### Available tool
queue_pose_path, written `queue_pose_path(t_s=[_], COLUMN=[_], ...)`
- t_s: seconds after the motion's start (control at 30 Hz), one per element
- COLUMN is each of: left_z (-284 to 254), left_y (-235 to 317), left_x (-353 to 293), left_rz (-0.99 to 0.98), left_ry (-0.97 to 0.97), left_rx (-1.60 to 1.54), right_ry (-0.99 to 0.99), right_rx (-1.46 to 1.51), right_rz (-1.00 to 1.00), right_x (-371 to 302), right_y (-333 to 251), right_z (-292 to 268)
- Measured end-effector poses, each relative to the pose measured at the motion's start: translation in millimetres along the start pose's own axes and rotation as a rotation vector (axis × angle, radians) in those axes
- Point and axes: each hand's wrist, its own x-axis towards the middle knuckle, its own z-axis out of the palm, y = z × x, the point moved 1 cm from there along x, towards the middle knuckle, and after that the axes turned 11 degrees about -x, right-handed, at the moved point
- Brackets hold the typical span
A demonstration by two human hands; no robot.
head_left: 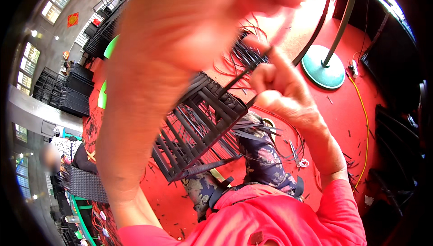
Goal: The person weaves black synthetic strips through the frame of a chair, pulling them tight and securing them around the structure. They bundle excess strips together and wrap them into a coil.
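Observation:
A black woven frame (198, 124), strung with dark flat strips, stands tilted in front of my knees. My right hand (282, 90) is at its upper right corner, some fingers curled and one stretched out. A black flat strip (237, 81) runs from the frame's top to these fingers, which appear to grip it. My left arm crosses very close and large, and my left hand (216, 6) is raised at the top, smeared by motion. Whether its fingers hold anything is hidden by the blur.
Loose black strips (248, 54) lie heaped on the red floor (333, 124) beyond the frame. At right are a green round pole base (323, 67) and a yellow cable (364, 124). Another person (74, 153) sits at the far left, near a woven grey panel (83, 183).

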Motion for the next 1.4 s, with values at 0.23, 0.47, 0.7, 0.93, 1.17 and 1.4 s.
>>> queue_pose_path(t_s=[0.23, 0.47, 0.7, 0.93, 1.17, 1.4], left_z=[-4.4, -6.9, 19.3, 23.9, 25.6, 19.8], left_y=[-49.1, -55.8, -64.6, -68.4, -67.3, -69.2], left_x=[-35.2, -120.4, -146.7, -149.1, -150.0, -148.6], left_rz=[-0.174, -0.124, -0.097, -0.052, -0.101, -0.091], left_ry=[0.215, 0.388, 0.504, 0.513, 0.230, 0.163], left_rx=[0.637, 0.938, 1.146, 1.197, 1.409, 1.252], right_ry=[0.348, 0.858, 1.115, 1.511, 1.485, 0.442], right_rx=[0.262, 1.022, 1.190, 0.717, 0.841, 0.343], right_rz=[-0.066, -0.063, 0.064, 0.326, 0.505, 0.237], right_x=[-9.6, -104.7, -186.6, -293.0, -334.0, -151.1], right_y=[2.3, 86.0, 210.6, 245.9, 254.5, 141.9], right_z=[-63.8, -200.9, -212.3, -278.8, -268.3, -62.9])
